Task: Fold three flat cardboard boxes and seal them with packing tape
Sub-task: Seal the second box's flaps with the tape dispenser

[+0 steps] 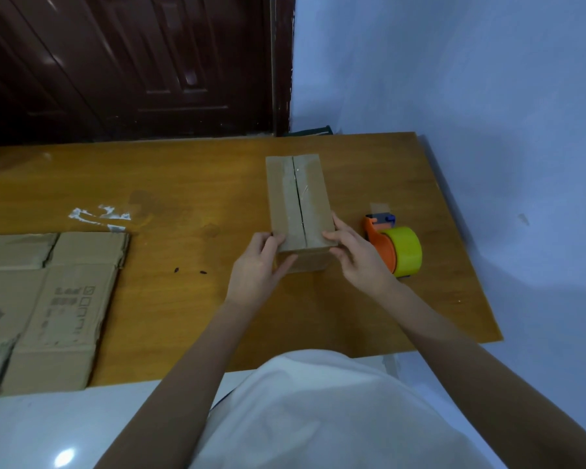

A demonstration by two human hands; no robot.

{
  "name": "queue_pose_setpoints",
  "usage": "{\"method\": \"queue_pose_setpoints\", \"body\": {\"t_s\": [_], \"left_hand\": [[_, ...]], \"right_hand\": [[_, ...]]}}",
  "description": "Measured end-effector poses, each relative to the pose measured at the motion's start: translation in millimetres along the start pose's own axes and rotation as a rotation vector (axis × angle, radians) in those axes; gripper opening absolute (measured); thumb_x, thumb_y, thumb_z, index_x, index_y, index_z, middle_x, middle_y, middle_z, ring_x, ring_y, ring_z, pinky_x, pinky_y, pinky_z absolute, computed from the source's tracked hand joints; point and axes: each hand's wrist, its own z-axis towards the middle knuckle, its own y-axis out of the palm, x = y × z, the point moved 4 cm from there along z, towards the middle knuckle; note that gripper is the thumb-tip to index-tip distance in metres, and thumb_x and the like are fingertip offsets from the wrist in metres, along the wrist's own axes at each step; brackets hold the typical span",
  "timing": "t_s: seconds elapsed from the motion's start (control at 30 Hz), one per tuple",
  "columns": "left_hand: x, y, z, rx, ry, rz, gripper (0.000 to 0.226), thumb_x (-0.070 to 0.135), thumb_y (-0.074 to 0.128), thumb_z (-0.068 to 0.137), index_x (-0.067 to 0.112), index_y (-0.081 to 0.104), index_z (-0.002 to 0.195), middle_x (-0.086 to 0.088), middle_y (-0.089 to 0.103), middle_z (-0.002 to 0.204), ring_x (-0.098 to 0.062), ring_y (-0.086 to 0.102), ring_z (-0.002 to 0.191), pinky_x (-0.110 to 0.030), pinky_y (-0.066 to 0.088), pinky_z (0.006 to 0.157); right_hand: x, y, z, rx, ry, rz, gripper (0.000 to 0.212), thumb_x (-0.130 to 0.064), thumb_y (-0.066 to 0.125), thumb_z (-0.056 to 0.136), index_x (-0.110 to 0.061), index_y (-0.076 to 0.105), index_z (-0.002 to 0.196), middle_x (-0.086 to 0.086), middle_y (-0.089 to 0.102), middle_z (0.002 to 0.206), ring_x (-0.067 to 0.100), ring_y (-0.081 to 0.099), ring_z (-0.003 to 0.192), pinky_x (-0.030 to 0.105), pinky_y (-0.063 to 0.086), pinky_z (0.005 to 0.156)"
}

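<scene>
I hold the folded box point(298, 201) at the table's point(190, 184) middle, my left hand point(258, 265) gripping its near-left corner, my right hand point(356, 255) its near-right corner, thumbs on top. Tape runs along the top seam. At 3 o'clock, just beside it, sits the tape dispenser point(394, 247). At 9 o'clock the flat cardboard point(44, 306) is cut off by the frame's edge.

Both hands point(256, 265) point(359, 257) hold the taped box's point(298, 198) near end beside the tape dispenser point(394, 248).
</scene>
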Motion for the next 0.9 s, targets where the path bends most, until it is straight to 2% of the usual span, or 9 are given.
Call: {"method": "queue_pose_setpoints", "body": {"t_s": [0.1,0.17,0.27,0.43,0.57,0.63,0.77,0.9], "left_hand": [[7.6,-0.3,5.5,-0.008,-0.091,0.0,0.042,0.032,0.078,0.076,0.001,0.06,0.097,-0.014,0.058,0.091,-0.025,0.062,0.067,-0.032,0.053,0.046],[8.7,-1.1,10.4,-0.015,-0.097,0.012,0.04,0.032,0.077,0.076,0.001,0.059,0.093,-0.014,0.057,0.087,-0.026,0.06,0.063,-0.033,0.051,0.044],[6.4,-3.2,10.9,-0.035,-0.084,0.022,0.039,0.03,0.078,0.076,-0.001,0.058,0.091,-0.016,0.056,0.085,-0.028,0.058,0.058,-0.034,0.049,0.041],[5.2,-3.1,9.9,-0.062,-0.014,0.047,0.037,0.029,0.076,0.077,-0.001,0.059,0.092,-0.016,0.056,0.084,-0.026,0.058,0.055,-0.031,0.049,0.039],[5.3,-3.8,8.4,-0.071,0.022,0.052,0.037,0.024,0.077,0.077,-0.004,0.061,0.096,-0.018,0.057,0.084,-0.028,0.06,0.057,-0.032,0.05,0.039],[5.2,-4.1,7.5,-0.075,0.031,0.049,0.037,0.02,0.077,0.077,-0.006,0.062,0.098,-0.019,0.058,0.085,-0.03,0.061,0.06,-0.034,0.052,0.041],[1.4,-5.5,7.0,-0.096,0.067,0.022,0.037,0.014,0.075,0.079,-0.009,0.061,0.105,-0.021,0.06,0.09,-0.033,0.064,0.067,-0.038,0.055,0.046],[-0.6,-7.0,8.4,-0.125,0.137,0.017,0.036,0.008,0.074,0.079,-0.01,0.061,0.108,-0.022,0.061,0.092,-0.034,0.065,0.068,-0.036,0.055,0.047]], "right_hand": [[-2.8,4.3,-1.5,-0.012,0.056,-0.058,0.04,-0.022,0.067,0.086,-0.009,0.053,0.121,0.013,0.029,0.153,0.009,0.046,0.122,0.022,0.043,0.099],[-6.0,6.5,1.2,0.051,0.106,-0.113,0.045,-0.033,0.074,0.079,-0.012,0.055,0.115,0.011,0.034,0.15,0.007,0.049,0.117,0.019,0.041,0.096],[-11.7,6.9,6.6,0.143,0.106,-0.133,0.036,-0.025,0.077,0.077,-0.007,0.061,0.103,0.015,0.045,0.143,0.019,0.059,0.112,0.019,0.043,0.093],[-11.0,3.0,8.8,0.088,0.053,-0.161,0.032,-0.018,0.076,0.078,-0.001,0.062,0.101,0.023,0.048,0.138,0.028,0.057,0.118,0.025,0.039,0.1],[-7.7,1.2,8.1,0.032,0.041,-0.136,0.028,-0.013,0.072,0.082,0.0,0.061,0.104,0.023,0.043,0.142,0.03,0.056,0.119,0.037,0.047,0.101],[-5.2,0.3,7.4,0.021,0.039,-0.132,0.026,-0.009,0.07,0.083,0.001,0.061,0.105,0.023,0.042,0.143,0.031,0.055,0.121,0.037,0.046,0.102],[-3.5,-0.2,8.6,0.022,-0.003,-0.121,0.021,-0.003,0.068,0.084,0.004,0.061,0.102,0.025,0.043,0.141,0.031,0.051,0.124,0.029,0.041,0.104],[0.6,-2.6,10.7,0.011,0.018,-0.068,0.018,-0.001,0.065,0.085,0.001,0.061,0.103,0.022,0.041,0.143,0.03,0.053,0.123,0.039,0.047,0.101]]}}
